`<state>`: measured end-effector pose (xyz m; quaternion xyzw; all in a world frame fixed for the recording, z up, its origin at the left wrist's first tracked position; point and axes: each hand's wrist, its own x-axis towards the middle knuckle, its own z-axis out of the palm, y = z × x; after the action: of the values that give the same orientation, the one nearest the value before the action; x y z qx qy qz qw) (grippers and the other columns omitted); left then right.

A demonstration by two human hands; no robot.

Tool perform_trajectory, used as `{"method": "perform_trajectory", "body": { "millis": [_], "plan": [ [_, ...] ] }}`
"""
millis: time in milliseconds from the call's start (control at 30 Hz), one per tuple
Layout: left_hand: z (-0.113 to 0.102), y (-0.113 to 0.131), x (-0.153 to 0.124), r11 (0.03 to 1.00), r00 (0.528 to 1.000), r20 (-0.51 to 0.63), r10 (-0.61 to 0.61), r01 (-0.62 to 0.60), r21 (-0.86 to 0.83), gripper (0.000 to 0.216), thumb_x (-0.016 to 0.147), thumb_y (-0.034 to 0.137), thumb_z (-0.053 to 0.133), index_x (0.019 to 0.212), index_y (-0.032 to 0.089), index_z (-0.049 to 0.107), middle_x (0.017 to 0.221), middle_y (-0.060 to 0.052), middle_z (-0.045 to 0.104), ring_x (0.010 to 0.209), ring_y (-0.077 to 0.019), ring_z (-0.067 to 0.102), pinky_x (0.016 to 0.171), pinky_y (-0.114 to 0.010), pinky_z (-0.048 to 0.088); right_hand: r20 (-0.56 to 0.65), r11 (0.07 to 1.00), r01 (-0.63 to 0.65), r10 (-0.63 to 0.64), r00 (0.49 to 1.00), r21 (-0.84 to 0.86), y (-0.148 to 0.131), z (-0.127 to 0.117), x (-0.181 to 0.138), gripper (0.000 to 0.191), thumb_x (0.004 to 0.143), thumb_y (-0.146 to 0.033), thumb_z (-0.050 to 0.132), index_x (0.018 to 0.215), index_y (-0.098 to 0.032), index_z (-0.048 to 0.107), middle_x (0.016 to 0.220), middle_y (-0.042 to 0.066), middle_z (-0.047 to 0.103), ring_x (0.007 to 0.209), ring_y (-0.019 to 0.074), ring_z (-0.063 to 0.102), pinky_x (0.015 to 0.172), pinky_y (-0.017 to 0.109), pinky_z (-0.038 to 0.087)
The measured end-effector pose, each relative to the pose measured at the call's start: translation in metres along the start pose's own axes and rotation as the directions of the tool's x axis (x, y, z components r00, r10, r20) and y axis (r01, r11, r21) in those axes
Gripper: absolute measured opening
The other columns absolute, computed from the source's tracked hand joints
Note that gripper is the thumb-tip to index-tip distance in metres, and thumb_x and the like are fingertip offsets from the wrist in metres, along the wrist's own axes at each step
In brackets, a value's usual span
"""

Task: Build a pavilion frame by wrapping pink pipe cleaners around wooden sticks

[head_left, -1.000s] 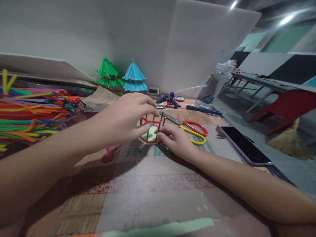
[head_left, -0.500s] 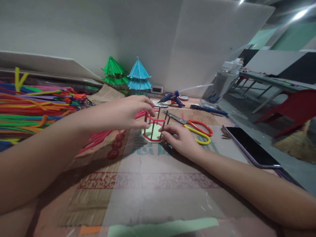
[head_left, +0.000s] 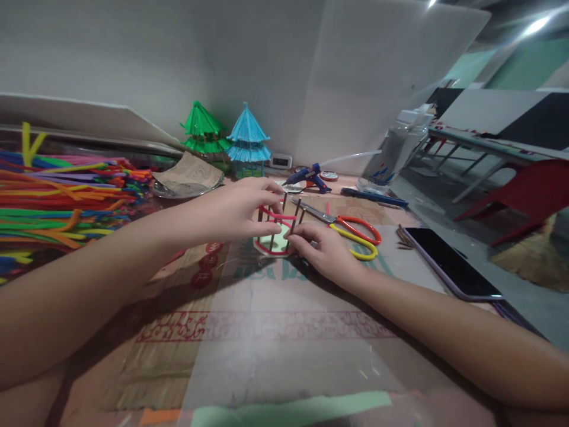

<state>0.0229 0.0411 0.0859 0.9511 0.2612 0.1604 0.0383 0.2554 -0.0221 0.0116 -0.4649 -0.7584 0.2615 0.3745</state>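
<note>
A small craft frame [head_left: 276, 232] stands mid-table: brown upright sticks on a pale green base, ringed with red pipe cleaner. My left hand [head_left: 235, 209] reaches over it from the left, its fingertips pinched on the red pipe cleaner at the top of the sticks. My right hand [head_left: 320, 249] rests on the table at the frame's right side, fingers pinched on one upright stick near its foot.
Scissors with red and yellow handles [head_left: 351, 231] lie just right of the frame. A phone [head_left: 451, 262] lies further right. A blue glue gun [head_left: 307, 176], green pagoda model [head_left: 203, 131] and blue pagoda model [head_left: 247, 137] stand behind. A heap of coloured pipe cleaners [head_left: 62, 196] fills the left.
My left hand drew back to the left half a second ago, then returned over the frame's top. My right hand stayed on the stick. The camera shifted slightly.
</note>
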Motion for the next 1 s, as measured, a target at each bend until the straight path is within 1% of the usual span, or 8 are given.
{"method": "perform_trajectory", "body": {
  "millis": [233,367,533,633,733,800,900,1000],
  "plan": [
    [-0.004,0.006,-0.002,0.999,0.996,-0.081,0.037,-0.036,0.006,0.035,0.097,0.043,0.069,0.124,0.021,0.074,0.143,-0.013,0.065,0.131,-0.0281,0.064,0.110,-0.041,0.051,0.016,1.000,0.000,-0.001,1.000,0.025,-0.001,-0.001,0.000,0.019,0.099,-0.028,0.062,0.086,-0.020,0.073,0.081,0.001,0.076,0.072,0.0157,0.068,0.071,0.027,0.052],
    [-0.009,0.013,-0.005,0.989,0.975,-0.177,0.134,-0.120,0.086,0.024,0.098,0.040,0.069,0.112,0.023,0.078,0.140,-0.013,0.067,0.130,-0.0291,0.064,0.112,-0.046,0.051,0.008,0.999,0.041,-0.041,0.999,0.021,0.000,-0.001,0.001,0.019,0.098,-0.027,0.062,0.083,-0.021,0.072,0.079,0.001,0.075,0.072,0.0155,0.066,0.070,0.027,0.051],
    [-0.020,0.010,-0.010,0.986,0.986,-0.128,0.110,-0.092,0.139,0.032,0.098,0.046,0.068,0.118,0.023,0.078,0.134,-0.013,0.071,0.124,-0.0298,0.067,0.108,-0.044,0.054,0.000,1.000,0.010,-0.010,1.000,0.021,0.001,0.001,0.000,0.016,0.098,-0.032,0.063,0.089,-0.021,0.071,0.076,0.001,0.072,0.069,0.0161,0.065,0.065,0.027,0.050],
    [-0.027,0.000,-0.011,0.988,0.994,-0.082,0.074,-0.063,0.139,0.038,0.097,0.051,0.068,0.121,0.023,0.078,0.136,-0.013,0.071,0.124,-0.0300,0.067,0.109,-0.044,0.054,-0.081,0.999,0.020,-0.017,0.997,0.040,0.000,0.000,-0.004,0.015,0.097,-0.035,0.064,0.095,-0.021,0.067,0.074,0.000,0.069,0.065,0.0157,0.063,0.060,0.027,0.048],
    [-0.028,-0.008,-0.009,0.995,0.997,-0.036,0.061,-0.058,0.082,0.033,0.096,0.050,0.069,0.115,0.024,0.079,0.140,-0.012,0.069,0.127,-0.0289,0.066,0.111,-0.043,0.053,-0.207,0.989,0.139,-0.145,0.968,-0.042,-0.006,-0.010,-0.007,0.012,0.098,-0.034,0.064,0.093,-0.023,0.062,0.078,0.000,0.070,0.067,0.0157,0.062,0.063,0.029,0.049],
    [-0.025,-0.010,-0.007,0.998,0.998,-0.013,0.061,-0.061,0.030,0.029,0.096,0.048,0.069,0.112,0.025,0.079,0.140,-0.011,0.068,0.128,-0.0274,0.066,0.111,-0.041,0.052,-0.213,0.948,0.265,-0.299,0.930,-0.174,-0.014,-0.021,-0.004,0.008,0.100,-0.030,0.063,0.094,-0.024,0.063,0.082,0.001,0.070,0.073,0.0174,0.063,0.070,0.032,0.051],
    [-0.019,-0.010,-0.004,0.996,0.997,-0.003,0.075,-0.075,-0.041,0.026,0.097,0.044,0.069,0.112,0.025,0.078,0.139,-0.010,0.068,0.128,-0.0254,0.065,0.111,-0.038,0.051,-0.069,0.815,0.462,-0.514,0.855,-0.350,-0.033,-0.039,0.009,0.009,0.102,-0.023,0.060,0.100,-0.024,0.069,0.099,0.007,0.073,0.096,0.0231,0.067,0.089,0.040,0.053],
    [-0.015,-0.009,-0.003,0.991,0.996,0.022,0.082,-0.079,-0.111,0.025,0.098,0.040,0.069,0.114,0.023,0.077,0.143,-0.010,0.065,0.129,-0.0245,0.064,0.109,-0.036,0.051,0.070,0.739,0.526,-0.552,0.831,-0.421,-0.054,-0.050,0.027,0.011,0.103,-0.023,0.061,0.104,-0.023,0.072,0.113,0.010,0.075,0.111,0.0269,0.067,0.099,0.044,0.051]
  ]
}}
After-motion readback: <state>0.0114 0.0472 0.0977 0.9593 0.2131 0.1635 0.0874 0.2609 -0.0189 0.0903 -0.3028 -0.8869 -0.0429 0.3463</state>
